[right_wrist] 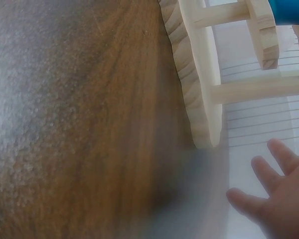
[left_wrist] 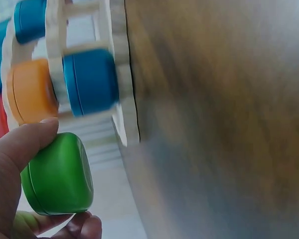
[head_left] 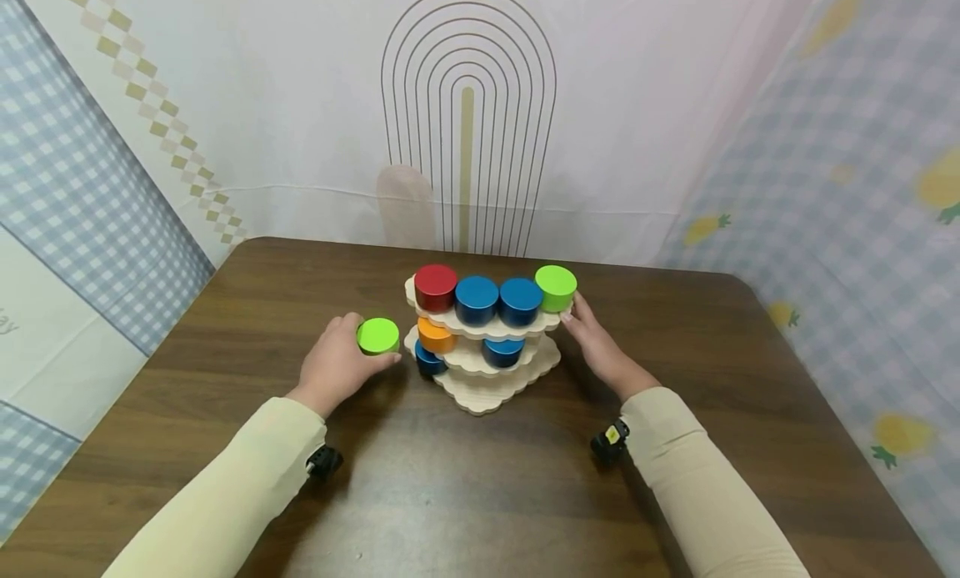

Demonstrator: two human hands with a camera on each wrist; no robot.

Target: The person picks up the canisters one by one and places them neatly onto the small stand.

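Note:
My left hand [head_left: 337, 364] pinches a green round tin [head_left: 378, 336] between thumb and fingers, just left of a three-tier wooden stand [head_left: 480, 392]. In the left wrist view the tin [left_wrist: 60, 174] is held clear of the table. At the stand's right side, my right hand [head_left: 602, 344] has its fingertips by the top tier's corner, close beneath another green tin [head_left: 556, 289]. Spread, fairly straight fingers [right_wrist: 269, 174] show in the right wrist view; the thumb is out of that frame. Red [head_left: 436, 288] and blue tins [head_left: 477, 300] share the top tier.
An orange tin [head_left: 436, 336] and a blue tin [head_left: 502, 352] stand on the middle tier. Another blue tin [head_left: 430, 360] sits at the bottom tier's left. The brown wooden table [head_left: 465, 495] meets a patterned cloth backdrop [head_left: 300, 128] behind.

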